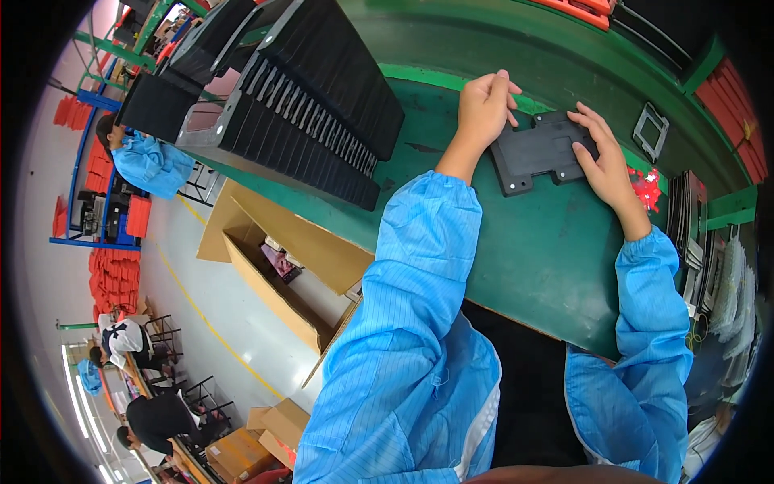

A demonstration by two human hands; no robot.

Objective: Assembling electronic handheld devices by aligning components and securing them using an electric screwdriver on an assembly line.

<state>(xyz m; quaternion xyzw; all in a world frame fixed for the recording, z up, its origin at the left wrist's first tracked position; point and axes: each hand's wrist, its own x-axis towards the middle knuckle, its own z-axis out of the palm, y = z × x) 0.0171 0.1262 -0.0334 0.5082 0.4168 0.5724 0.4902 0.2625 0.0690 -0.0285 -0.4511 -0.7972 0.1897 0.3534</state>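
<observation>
A flat black plastic tray-like part [534, 151] with notched edges and small light dots at its corners lies on the green tabletop [532, 258]. At its far left corner is my left hand [482, 105], fingers curled in, one fingertip by the part's edge; whatever they hold, if anything, is hidden. My right hand [603, 165] grips the part's right side, thumb on its top face and fingers along the far edge. To the left, tall stacks of similar black parts [322, 89] stand on the table.
An open cardboard box [274, 298] with some items inside stands left of the table. A grey frame [650, 131] and a red-and-white crumpled piece [645, 187] lie at the right. Clear plastic sleeves [732, 282] hang farther right. Other people [153, 165] work at the left.
</observation>
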